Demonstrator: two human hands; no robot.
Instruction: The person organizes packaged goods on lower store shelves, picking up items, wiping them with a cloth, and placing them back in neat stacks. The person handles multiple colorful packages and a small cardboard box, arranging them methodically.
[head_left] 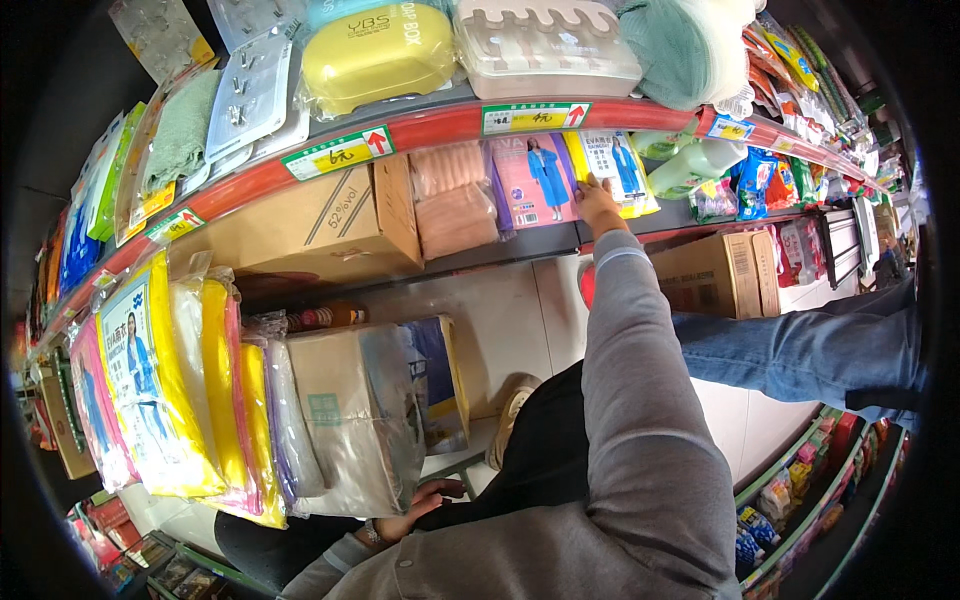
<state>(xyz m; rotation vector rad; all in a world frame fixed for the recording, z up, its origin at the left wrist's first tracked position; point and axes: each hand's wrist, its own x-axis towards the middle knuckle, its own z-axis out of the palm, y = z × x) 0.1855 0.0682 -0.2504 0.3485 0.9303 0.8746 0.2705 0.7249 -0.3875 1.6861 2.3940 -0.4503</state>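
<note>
My right arm reaches out to the lower shelf. There my right hand (600, 205) has its fingers closed at the left edge of a yellow-bordered raincoat packet (618, 168), which stands against the shelf. Beside it on the left is a pink and purple raincoat packet (532, 180), touching it or nearly so. My left hand (425, 503) rests low by my lap, fingers loosely stretched out, with nothing visible in it. Just beyond that hand stands a row of bagged raincoats (160, 380) in yellow, pink and white, next to a plastic-wrapped brown pack (345, 410).
A cardboard box (310, 225) and pink folded bundles (455, 195) fill the lower shelf's left. Above are a yellow soap box (375, 55) and a beige plastic case (545, 45). Another person's jeans-clad leg (790, 345) is at right, near another carton (705, 275).
</note>
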